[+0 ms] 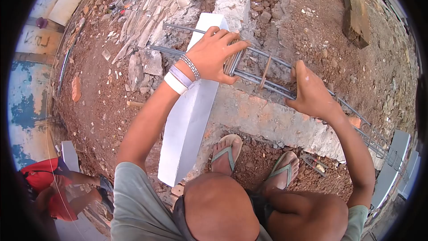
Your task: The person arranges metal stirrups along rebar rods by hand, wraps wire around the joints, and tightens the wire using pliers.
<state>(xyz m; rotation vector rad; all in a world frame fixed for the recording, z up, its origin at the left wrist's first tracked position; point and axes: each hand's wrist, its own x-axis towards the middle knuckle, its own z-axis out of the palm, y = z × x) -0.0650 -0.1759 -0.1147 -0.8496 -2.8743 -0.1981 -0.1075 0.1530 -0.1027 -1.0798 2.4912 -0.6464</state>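
A long cage of steel bars [274,87] runs from the upper middle down to the right, over a white foam block [189,127]. My left hand [214,56] is wrapped round a bunch of rusty square stirrups [232,58] where the cage crosses the block. Further right my right hand [310,90] grips the bars, thumb on top, its other fingers partly hidden. Between my hands a single rusty stirrup [265,72] stands round the bars. The bars' left ends stick out beyond the block.
Pincers [314,164] lie on the soil by my right foot. A low concrete footing [267,116] crosses in front of my feet. A wooden beam [354,13] lies upper right. At lower left is another person [53,187] in red. More foam blocks [392,165] lie right.
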